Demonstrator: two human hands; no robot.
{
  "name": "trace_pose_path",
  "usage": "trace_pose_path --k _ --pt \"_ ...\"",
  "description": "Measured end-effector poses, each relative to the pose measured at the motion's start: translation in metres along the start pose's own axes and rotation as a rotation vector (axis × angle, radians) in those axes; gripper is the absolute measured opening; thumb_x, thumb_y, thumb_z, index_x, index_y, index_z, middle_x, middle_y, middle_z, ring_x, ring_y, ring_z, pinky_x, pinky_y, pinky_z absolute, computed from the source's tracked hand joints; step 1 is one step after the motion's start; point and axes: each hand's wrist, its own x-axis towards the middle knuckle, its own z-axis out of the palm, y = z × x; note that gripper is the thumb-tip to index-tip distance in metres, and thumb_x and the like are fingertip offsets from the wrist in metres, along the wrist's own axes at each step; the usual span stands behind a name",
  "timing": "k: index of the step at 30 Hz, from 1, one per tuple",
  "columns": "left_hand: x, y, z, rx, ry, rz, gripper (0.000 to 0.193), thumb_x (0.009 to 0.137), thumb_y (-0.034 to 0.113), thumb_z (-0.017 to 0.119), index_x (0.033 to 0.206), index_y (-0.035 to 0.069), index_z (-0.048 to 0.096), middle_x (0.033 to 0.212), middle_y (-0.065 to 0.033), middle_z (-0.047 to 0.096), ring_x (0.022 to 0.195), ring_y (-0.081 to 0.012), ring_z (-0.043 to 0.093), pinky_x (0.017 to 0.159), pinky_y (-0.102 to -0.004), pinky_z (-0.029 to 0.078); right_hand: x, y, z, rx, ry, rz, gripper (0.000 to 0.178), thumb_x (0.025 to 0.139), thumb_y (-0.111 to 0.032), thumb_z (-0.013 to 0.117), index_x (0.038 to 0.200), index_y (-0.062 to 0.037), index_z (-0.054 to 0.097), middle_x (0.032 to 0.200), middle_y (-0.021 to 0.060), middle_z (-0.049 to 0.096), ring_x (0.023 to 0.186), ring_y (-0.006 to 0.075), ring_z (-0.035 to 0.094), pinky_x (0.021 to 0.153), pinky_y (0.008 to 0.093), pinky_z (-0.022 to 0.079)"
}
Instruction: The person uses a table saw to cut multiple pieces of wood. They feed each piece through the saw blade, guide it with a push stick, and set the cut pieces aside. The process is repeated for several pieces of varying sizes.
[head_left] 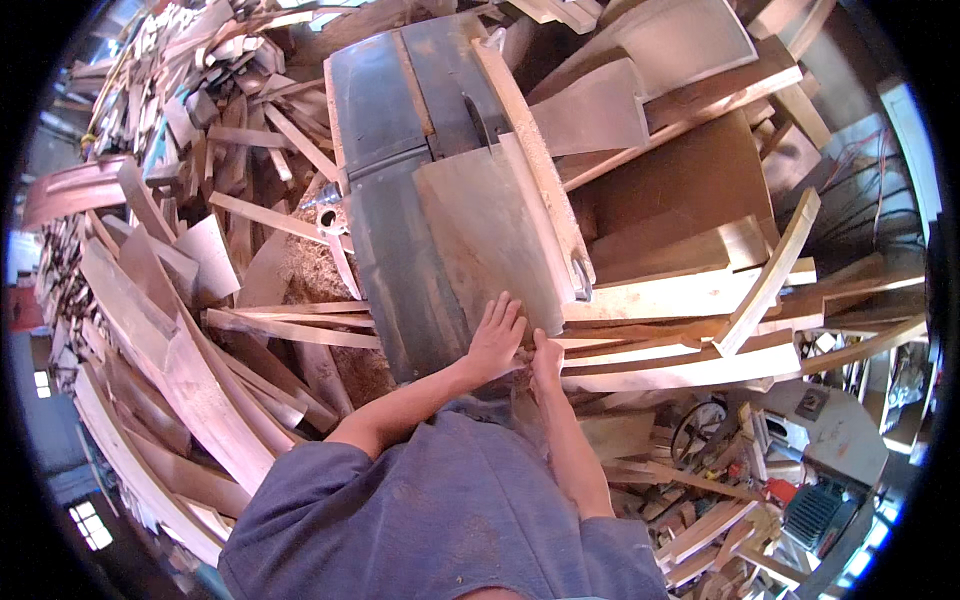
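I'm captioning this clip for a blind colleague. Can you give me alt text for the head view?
Seen from above, a person presses a flat wooden board on a table saw, left hand flat on the board's near end, right hand at its near edge. The blade stands just beyond the board. Piles of curved wood offcuts and sawdust surround the saw.

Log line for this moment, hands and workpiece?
left hand: flat on board | right hand: at board's near edge | board: on saw table

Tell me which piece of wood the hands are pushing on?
The wide flat board lying on the grey saw table. Both the left hand and right hand press its near edge; the other pieces lie piled around, untouched.
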Motion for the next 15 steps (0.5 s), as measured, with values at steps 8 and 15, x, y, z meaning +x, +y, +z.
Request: trace_pose_path --k 8,15 --pt "0.025 -0.016 0.024 0.213 0.009 0.039 0.079 0.066 0.03 0.088 0.128 -0.003 0.055 0.152 -0.0295 0.039 0.15 -0.0521 0.027 0.121 -0.061 0.026 0.011 0.004 0.009 -0.18 0.037 -0.036 0.051 0.098 -0.041 0.063 0.086 0.008 0.069 0.075 0.0189 0.067 0.072 0.031 0.065 0.07 0.0467 0.05" --pt "0.036 -0.02 0.011 0.168 -0.078 0.043 0.078 0.067 0.033 0.087 0.127 -0.004 0.055 0.153 -0.0295 0.038 0.15 -0.0519 0.026 0.122 -0.0608 0.026 0.017 0.005 0.019 -0.262 0.108 -0.042 0.06 0.096 -0.048 0.061 0.096 0.0101 0.072 0.098 0.0311 0.072 0.103 0.0481 0.069 0.091 0.0515 0.052"
